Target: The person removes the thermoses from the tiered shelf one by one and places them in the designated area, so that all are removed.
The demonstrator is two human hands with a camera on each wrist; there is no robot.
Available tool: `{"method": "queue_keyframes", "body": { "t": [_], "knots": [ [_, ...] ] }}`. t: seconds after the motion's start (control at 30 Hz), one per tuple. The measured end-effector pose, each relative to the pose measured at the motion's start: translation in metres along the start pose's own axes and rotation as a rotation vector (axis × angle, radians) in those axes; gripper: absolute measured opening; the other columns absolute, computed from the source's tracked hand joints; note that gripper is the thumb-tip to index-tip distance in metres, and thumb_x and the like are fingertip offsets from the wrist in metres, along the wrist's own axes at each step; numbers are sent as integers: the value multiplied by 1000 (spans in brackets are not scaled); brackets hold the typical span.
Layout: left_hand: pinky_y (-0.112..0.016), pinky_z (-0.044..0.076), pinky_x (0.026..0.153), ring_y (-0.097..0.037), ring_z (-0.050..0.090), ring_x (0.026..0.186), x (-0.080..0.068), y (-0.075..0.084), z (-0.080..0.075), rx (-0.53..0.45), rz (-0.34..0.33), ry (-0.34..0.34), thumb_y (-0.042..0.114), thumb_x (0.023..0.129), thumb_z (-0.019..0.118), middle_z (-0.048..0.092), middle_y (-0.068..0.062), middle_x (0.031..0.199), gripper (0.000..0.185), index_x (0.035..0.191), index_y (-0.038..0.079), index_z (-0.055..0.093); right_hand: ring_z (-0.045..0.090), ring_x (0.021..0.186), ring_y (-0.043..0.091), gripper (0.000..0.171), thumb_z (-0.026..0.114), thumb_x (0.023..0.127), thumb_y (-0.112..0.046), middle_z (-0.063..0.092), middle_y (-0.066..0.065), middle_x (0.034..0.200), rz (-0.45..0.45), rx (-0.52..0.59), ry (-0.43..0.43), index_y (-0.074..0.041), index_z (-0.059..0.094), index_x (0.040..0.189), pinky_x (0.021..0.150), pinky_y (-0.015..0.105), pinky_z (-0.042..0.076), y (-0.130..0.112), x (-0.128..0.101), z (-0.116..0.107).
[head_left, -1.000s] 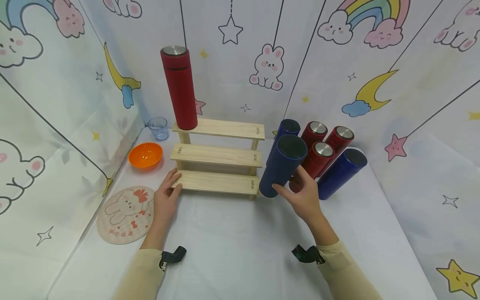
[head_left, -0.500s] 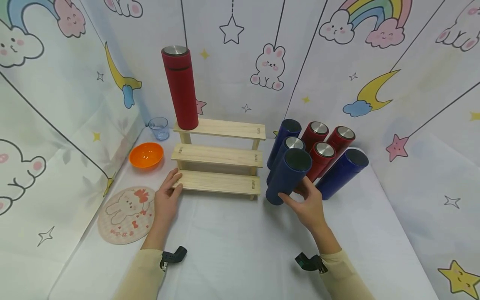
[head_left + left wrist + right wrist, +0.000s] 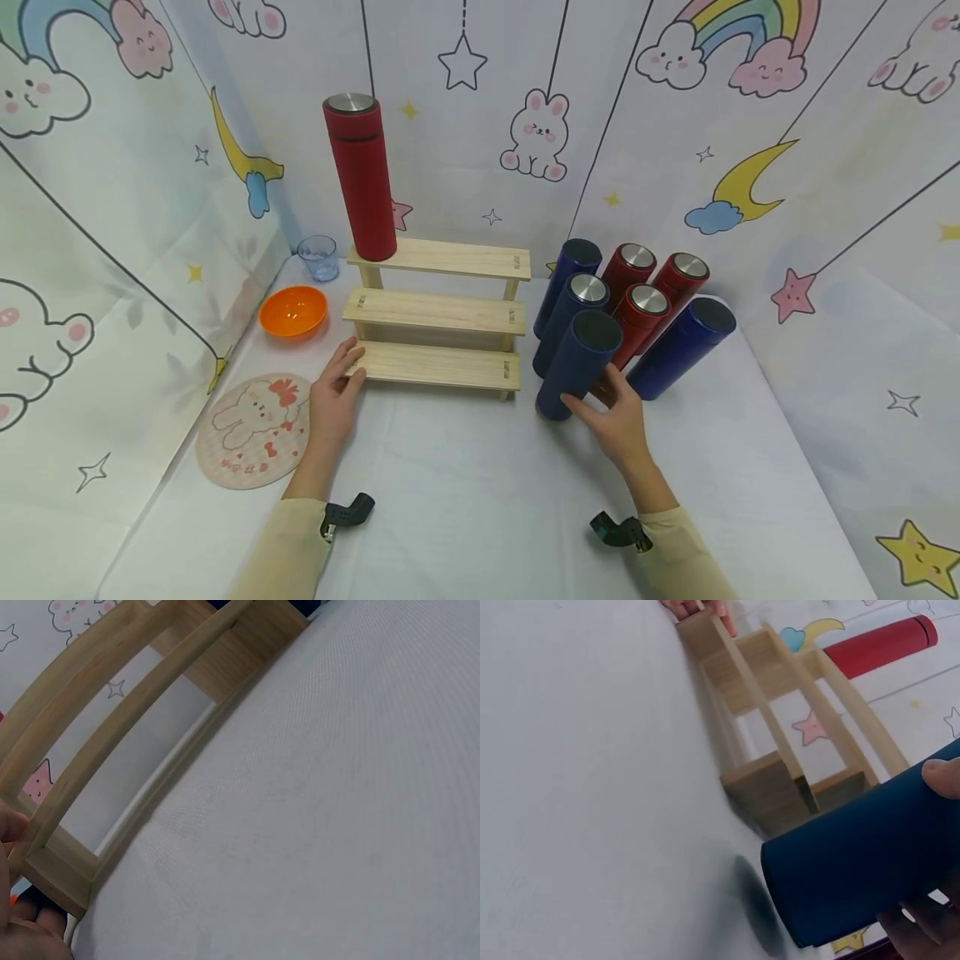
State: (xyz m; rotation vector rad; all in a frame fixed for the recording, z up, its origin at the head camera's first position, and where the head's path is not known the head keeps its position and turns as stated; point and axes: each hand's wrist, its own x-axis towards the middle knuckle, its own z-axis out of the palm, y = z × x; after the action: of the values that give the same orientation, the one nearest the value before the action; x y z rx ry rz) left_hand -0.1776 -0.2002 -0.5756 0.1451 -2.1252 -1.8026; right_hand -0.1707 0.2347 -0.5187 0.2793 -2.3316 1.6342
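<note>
My right hand (image 3: pixel 613 406) grips a dark blue flask (image 3: pixel 579 363) near its lower end, tilted, just right of a three-step wooden rack (image 3: pixel 438 312). In the right wrist view the thumb lies on the blue flask (image 3: pixel 862 870), whose base hangs close over the white cloth. My left hand (image 3: pixel 339 382) rests flat on the table, fingers touching the left end of the lowest step. The left wrist view shows the rack (image 3: pixel 112 742) from below, with my fingers (image 3: pixel 22 930) at its corner. A red flask (image 3: pixel 360 175) stands upright on the top step's left end.
Behind the held flask stand several more: a blue one with a silver cap (image 3: pixel 570 321), three red ones (image 3: pixel 641 312) and two more blue ones (image 3: pixel 682 337). An orange bowl (image 3: pixel 292 311), a clear cup (image 3: pixel 317 256) and a round bunny mat (image 3: pixel 253 427) sit on the left. Printed walls close in on three sides.
My right hand has carried the blue flask toward me and lower, uncovering a silver-capped blue flask behind it. The left hand has stayed on the rack.
</note>
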Motion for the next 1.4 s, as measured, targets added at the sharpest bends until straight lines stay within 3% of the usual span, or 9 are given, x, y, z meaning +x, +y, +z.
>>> {"method": "queue_keyframes", "body": {
  "t": [0.2,0.43,0.67,0.9,1.13,1.4],
  "knots": [
    [-22,38,117,-11,38,156,0,0,0,16,-4,-1,6,108,66,50,1,166,38,146,5,68,67,118,18,75,90,80,9,68,20,133,32,-2,0,2,61,148,101,24,54,8,-3,3],
    [-25,38,119,-10,37,156,0,1,0,35,-13,3,7,109,66,50,2,166,38,147,6,68,67,119,11,76,92,80,6,69,6,135,3,34,0,-10,64,149,100,25,55,12,-4,4],
    [-26,38,119,-11,37,156,2,1,2,38,-19,9,5,109,65,49,2,166,38,147,6,67,68,118,12,77,92,79,6,69,7,134,-21,50,4,-7,63,149,99,26,56,15,-4,4],
    [-30,36,122,-18,35,158,-5,26,5,39,-55,12,-1,109,62,47,-9,168,38,147,-3,64,68,120,14,74,92,82,4,68,8,135,-39,55,-12,-9,62,149,100,27,56,19,-5,3],
    [-24,38,118,-12,38,156,0,1,1,36,-18,8,6,109,66,49,2,166,38,147,5,68,68,121,15,73,92,84,0,68,5,135,-31,52,-16,-12,63,149,101,26,55,17,-6,4],
    [-27,38,119,-10,38,156,0,0,0,45,-15,2,10,109,66,50,5,165,38,147,7,68,64,124,12,77,88,85,6,64,17,142,3,-9,-27,-2,55,154,104,24,52,18,-5,5]
  ]
}}
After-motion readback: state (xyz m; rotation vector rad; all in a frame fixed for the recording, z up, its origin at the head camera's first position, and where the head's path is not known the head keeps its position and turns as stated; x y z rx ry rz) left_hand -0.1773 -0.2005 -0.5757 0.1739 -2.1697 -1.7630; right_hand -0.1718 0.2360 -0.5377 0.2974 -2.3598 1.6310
